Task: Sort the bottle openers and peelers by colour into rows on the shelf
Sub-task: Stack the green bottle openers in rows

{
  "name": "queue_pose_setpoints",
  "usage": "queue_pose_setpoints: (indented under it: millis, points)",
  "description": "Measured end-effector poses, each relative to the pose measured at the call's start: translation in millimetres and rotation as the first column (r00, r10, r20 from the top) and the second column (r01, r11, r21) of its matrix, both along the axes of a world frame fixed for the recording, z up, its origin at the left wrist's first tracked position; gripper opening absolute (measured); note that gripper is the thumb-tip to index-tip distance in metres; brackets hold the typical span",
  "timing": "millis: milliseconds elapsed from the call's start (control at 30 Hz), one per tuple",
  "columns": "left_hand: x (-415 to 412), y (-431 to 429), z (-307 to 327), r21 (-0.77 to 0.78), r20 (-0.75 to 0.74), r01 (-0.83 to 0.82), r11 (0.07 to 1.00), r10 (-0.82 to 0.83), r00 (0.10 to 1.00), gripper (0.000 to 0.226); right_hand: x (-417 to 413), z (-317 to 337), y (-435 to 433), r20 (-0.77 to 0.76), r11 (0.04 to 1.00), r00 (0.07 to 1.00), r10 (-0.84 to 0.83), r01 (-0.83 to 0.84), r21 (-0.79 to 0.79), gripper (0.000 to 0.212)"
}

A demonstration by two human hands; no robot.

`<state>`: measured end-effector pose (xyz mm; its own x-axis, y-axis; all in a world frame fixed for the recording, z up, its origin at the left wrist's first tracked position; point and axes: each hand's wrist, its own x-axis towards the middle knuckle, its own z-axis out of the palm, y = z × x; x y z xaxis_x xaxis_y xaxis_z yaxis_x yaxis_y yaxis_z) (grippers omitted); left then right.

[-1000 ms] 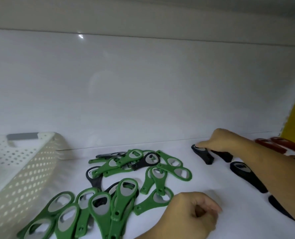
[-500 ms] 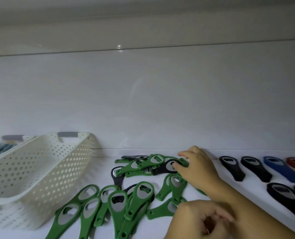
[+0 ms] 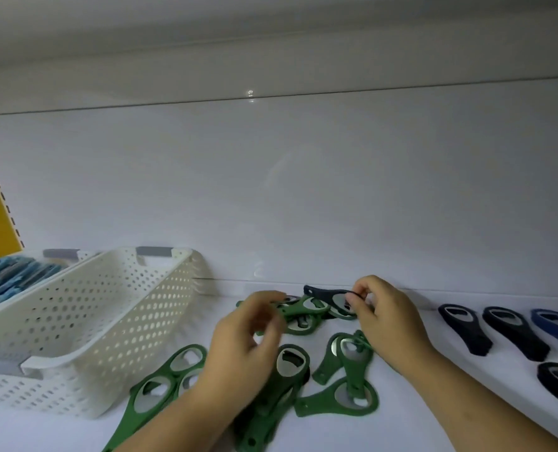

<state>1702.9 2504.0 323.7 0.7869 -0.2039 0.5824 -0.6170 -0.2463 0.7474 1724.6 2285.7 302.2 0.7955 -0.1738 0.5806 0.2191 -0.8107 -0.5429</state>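
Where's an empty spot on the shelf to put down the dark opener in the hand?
The best bare strip lies between the green pile and the row of black openers, beside the right hand pinching the dark opener. A smaller gap runs along the back wall between the white basket and the pile. The pile itself is crowded.

I'm seeing the white basket (image 3: 114, 324) blocking the left side, and the heap of green openers (image 3: 352, 396) is cluttering the middle. The row of dark openers (image 3: 466, 327) is fencing the right. Bare shelf (image 3: 505, 376) is lying open between heap and row.
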Motion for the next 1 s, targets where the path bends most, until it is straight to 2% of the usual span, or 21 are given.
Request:
queue_pose_setpoints:
  millis: [67,167,200,267,333,367,400,467,533,567,633,667,767,833,933,1000]
  points:
    - [8,9,3,-0.153,-0.112,-0.125,0.98,0.108,0.988,0.029,-1,0,2,0.044,1.0,0.999,0.009,-0.009,-0.001,0.011]
    - [9,19,15,-0.183,-0.068,-0.156,0.971,0.146,0.987,0.026,-7,4,8,0.112,0.997,0.991,0.071,-0.07,-0.013,0.012]
    - [7,20,16,-0.127,-0.062,-0.11,0.986,0.103,0.993,0.025,-11,6,13,0.128,0.994,0.986,0.11,-0.108,-0.024,0.014]
    - [8,21,16,0.122,-0.076,-0.021,0.992,0.03,0.997,0.031,-21,12,28,0.153,0.976,0.964,0.219,-0.216,-0.037,0.011]
    - [10,23,15,0.381,-0.062,0.099,0.919,-0.081,0.995,0.032,-30,13,46,0.175,0.945,0.93,0.323,-0.326,-0.012,0.008]
    - [10,24,16,0.429,-0.068,0.132,0.893,-0.114,0.991,0.022,-33,13,54,0.187,0.933,0.918,0.35,-0.359,0.011,0.011]
    - [12,25,17,0.407,-0.095,0.132,0.904,-0.101,0.99,0.01,-35,14,59,0.195,0.926,0.912,0.361,-0.375,0.041,0.016]
    - [17,30,18,0.195,-0.197,0.039,0.98,0.0,0.98,0.009,-36,14,62,0.162,0.925,0.915,0.369,-0.379,0.033,0.026]
    - [21,33,22,-0.04,-0.328,-0.085,0.996,0.067,0.942,0.008,-36,14,61,0.024,0.9,0.913,0.406,-0.395,-0.183,0.034]
    - [22,35,23,-0.108,-0.373,-0.122,0.987,0.073,0.925,0.008,-36,14,61,-0.075,0.844,0.891,0.447,-0.448,-0.295,0.038]
    - [23,35,24,-0.241,-0.441,-0.123,0.963,0.004,0.897,0.009,-36,12,64,-0.247,0.732,0.826,0.507,-0.564,-0.383,0.043]
    - [24,35,23,-0.315,-0.464,-0.115,0.942,-0.047,0.885,0.009,-36,12,65,-0.288,0.72,0.814,0.504,-0.58,-0.38,0.044]
    - [28,35,22,-0.5,-0.521,-0.122,0.857,-0.185,0.833,0.013,-34,12,53,-0.294,0.814,0.869,0.398,-0.482,-0.323,0.049]
    - [32,36,20,-0.559,-0.555,-0.129,0.819,-0.253,0.793,0.023,-32,11,42,-0.316,0.856,0.902,0.293,-0.395,-0.334,0.046]
    - [34,38,18,-0.622,-0.583,-0.136,0.771,-0.339,0.739,0.029,-30,10,35,-0.328,0.878,0.923,0.2,-0.317,-0.358,0.026]
    - [35,39,19,-0.662,-0.583,-0.145,0.735,-0.384,0.716,0.029,-32,12,39,-0.332,0.86,0.914,0.234,-0.354,-0.368,0.025]
